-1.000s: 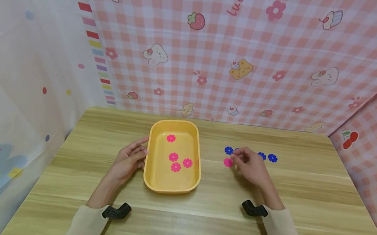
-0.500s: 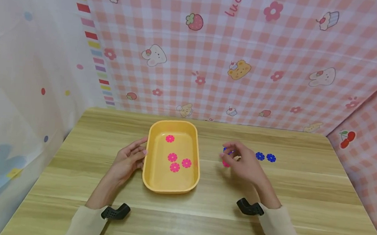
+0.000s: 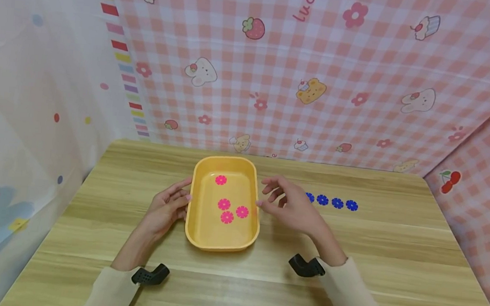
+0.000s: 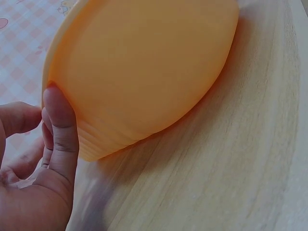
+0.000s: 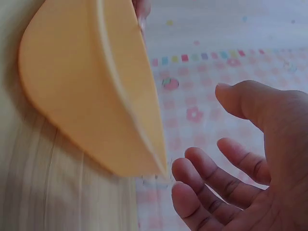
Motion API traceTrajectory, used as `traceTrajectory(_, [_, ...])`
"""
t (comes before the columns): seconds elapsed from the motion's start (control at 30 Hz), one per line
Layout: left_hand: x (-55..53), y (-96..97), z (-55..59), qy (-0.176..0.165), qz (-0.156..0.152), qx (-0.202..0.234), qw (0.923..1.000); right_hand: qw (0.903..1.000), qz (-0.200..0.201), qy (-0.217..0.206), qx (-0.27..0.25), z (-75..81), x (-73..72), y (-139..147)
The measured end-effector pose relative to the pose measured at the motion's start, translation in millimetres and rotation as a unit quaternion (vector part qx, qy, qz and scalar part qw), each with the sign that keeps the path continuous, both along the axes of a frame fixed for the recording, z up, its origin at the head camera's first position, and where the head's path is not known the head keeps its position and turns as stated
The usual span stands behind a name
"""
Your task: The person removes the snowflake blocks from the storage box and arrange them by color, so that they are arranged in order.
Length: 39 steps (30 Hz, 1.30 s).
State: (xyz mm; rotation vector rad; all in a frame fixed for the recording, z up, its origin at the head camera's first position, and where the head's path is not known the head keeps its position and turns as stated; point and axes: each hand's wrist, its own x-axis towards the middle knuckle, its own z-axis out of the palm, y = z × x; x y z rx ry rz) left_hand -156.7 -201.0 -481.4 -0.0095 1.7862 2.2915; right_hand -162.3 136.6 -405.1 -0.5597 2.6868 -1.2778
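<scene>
A yellow tray (image 3: pixel 221 240) sits on the table with several pink flower-shaped discs (image 3: pixel 227 217) lying flat inside. My left hand (image 3: pixel 167 209) is at the tray's left side, its thumb (image 4: pixel 61 120) against the outer wall and its fingertips right at the rim. On the other side, my right hand (image 3: pixel 290 204) hovers with loosely bent fingers apart, thumb tip close to the tray's right rim; nothing shows between the fingers (image 5: pixel 226 183). Behind that hand runs a row of several blue flower-shaped discs (image 3: pixel 337 203), its left end partly covered.
The wood-grain table (image 3: pixel 375 259) ends at the back against a pink checked cloth (image 3: pixel 250 81). A white patterned cloth (image 3: pixel 49 60) hangs on the left. Black wrist cameras (image 3: pixel 151 275) are strapped over both beige sleeves.
My right hand has moved left from beside the blue discs to the tray's right rim. The pink disc seen on the table earlier is no longer visible. My left hand stays put.
</scene>
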Motion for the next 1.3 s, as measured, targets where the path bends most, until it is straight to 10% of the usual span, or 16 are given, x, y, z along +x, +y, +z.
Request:
traceTrajectory(0.5, [0.0, 0.2, 0.8, -0.005, 0.000, -0.008, 1.0000, 0.9953, 0.093, -0.017, 0.018, 4.0, -0.9, -54.3])
traceTrajectory(1.3, [-0.2, 0.5, 2.3, -0.008, 0.002, -0.008, 0.9999, 0.9818, 0.053, -0.078, 0.164, -20.0, -22.4, -105.0])
